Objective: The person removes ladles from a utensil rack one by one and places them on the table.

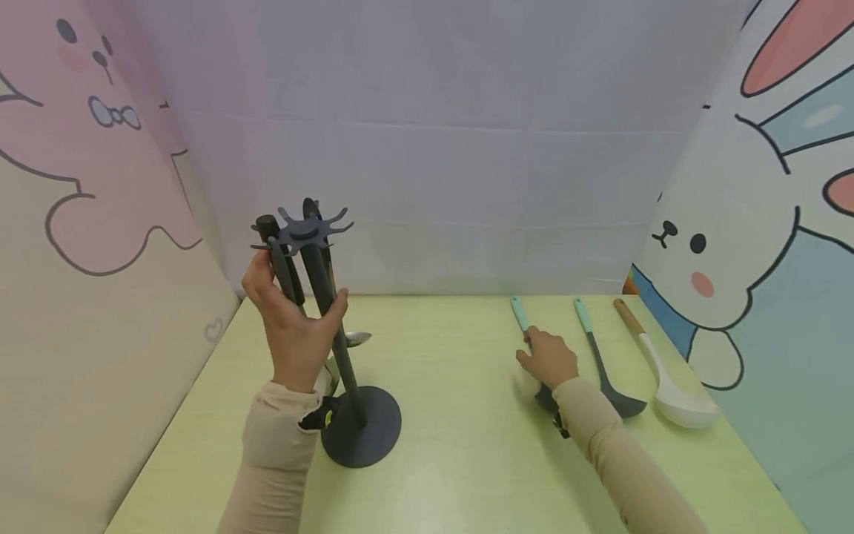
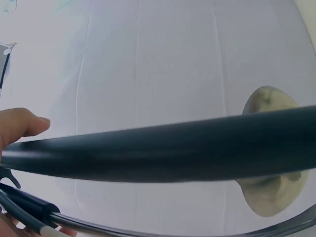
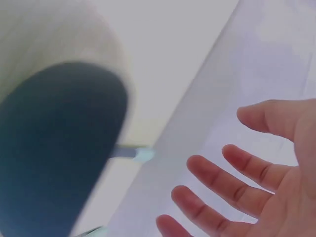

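Since the leftmost utensil (image 1: 546, 400) of 3 on the table (image 1: 454, 445) lies head toward the person, long axis running away and slightly left, right hand (image 1: 550, 360) is nearer: over its middle, fingers loose, holding nothing. Teal handle (image 1: 520, 313) sits beyond. Well left, left hand (image 1: 293, 326) grips the rack (image 1: 343, 363).

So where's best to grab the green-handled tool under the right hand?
Probably by its green handle, from above: the tool lies low on the table, the slim handle pointing away from the person, while its dark end is wider.
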